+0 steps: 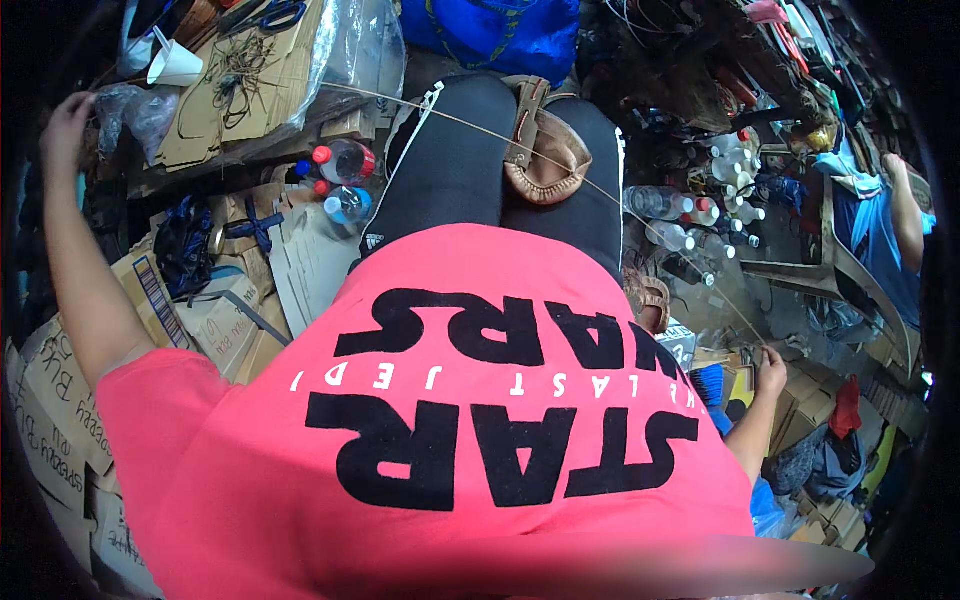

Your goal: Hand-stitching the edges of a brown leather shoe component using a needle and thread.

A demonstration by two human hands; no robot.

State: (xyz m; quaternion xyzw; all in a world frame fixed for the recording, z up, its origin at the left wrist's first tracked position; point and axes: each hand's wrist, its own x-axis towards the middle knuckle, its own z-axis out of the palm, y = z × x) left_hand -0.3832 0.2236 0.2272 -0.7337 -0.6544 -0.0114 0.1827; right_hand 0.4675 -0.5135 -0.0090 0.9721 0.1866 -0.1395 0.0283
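A brown leather shoe upper (545,150) lies on my lap, on black trousers (450,160). A thin pale thread (470,125) runs taut across it, from the upper left down to the lower right. My right hand (770,370) pinches the thread's lower end, out to my right. My left hand (62,125) is stretched far out to the upper left with its fingers curled, in line with the thread's other end; the thread fades from sight before reaching it. My pink printed shirt (450,420) fills the lower middle.
Flattened cardboard (215,110), scissors (280,15), a white paper cone (175,65) and plastic bottles (340,160) lie at the left. More bottles (700,215) and a second brown shoe piece (650,295) are at the right. Another person's arm (905,210) is at the far right.
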